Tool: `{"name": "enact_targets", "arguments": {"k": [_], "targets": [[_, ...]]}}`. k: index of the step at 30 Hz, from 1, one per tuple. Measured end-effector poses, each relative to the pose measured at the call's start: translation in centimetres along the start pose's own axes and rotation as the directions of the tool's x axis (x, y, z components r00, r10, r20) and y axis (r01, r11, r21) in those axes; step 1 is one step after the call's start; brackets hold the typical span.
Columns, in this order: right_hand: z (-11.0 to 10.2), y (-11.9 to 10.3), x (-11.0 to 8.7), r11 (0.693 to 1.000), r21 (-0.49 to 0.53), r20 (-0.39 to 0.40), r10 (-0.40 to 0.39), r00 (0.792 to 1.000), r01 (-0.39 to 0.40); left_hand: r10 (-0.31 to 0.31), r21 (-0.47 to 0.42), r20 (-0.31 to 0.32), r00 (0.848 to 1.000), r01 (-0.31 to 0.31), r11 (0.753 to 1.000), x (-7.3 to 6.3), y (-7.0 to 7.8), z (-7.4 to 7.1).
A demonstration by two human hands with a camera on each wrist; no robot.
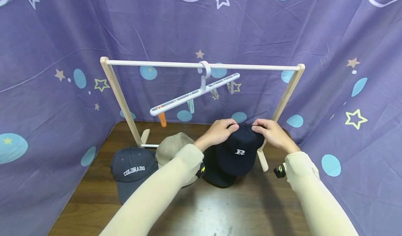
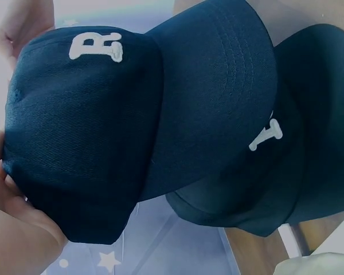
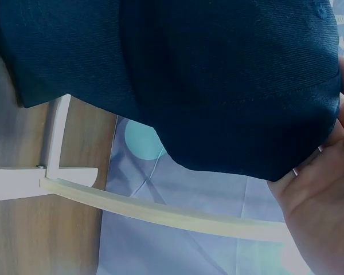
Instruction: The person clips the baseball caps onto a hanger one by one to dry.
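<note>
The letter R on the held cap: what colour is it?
White. The letter R shows best in the left wrist view.

Tan cap (image 1: 173, 143) partly behind left sleeve (image 1: 157, 190) | letter (image 2: 268, 134) on lower cap (image 2: 327, 132) part-covered by held cap (image 2: 92, 120) (I can't read it)

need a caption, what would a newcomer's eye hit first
Probably the dark cap with its white R, held by the left hand and right hand, right of centre in the head view. Next, the orange clip on the white hanger, above and to the left.
</note>
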State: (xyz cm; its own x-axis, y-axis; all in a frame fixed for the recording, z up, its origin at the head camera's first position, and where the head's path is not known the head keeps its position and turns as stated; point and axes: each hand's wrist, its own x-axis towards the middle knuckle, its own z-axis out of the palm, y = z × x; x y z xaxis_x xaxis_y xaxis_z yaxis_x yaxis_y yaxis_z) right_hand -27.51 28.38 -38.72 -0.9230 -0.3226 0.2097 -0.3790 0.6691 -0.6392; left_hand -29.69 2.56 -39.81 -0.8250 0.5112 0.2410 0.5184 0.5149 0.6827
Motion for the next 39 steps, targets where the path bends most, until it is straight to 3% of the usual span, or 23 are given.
{"name": "enact_targets", "arguments": {"k": [9,17,39], "targets": [[-0.4,-0.4,0.9,1.0,-0.003,0.001,-0.013,1.0,0.013,0.011,0.03,-0.007,1.0,-0.01,0.999,0.6,0.3,-0.9],[-0.6,-0.9,2.0,0.999,-0.027,-0.031,-0.04,0.999,0.039,-0.002,0.061,-0.049,0.999,0.005,0.998,1.4,0.0,-1.3],[-0.5,-1.4,5.4,0.999,-0.046,-0.097,-0.011,0.995,0.007,-0.02,0.053,-0.147,0.989,0.028,0.998,3.2,-0.6,-2.8]]}}
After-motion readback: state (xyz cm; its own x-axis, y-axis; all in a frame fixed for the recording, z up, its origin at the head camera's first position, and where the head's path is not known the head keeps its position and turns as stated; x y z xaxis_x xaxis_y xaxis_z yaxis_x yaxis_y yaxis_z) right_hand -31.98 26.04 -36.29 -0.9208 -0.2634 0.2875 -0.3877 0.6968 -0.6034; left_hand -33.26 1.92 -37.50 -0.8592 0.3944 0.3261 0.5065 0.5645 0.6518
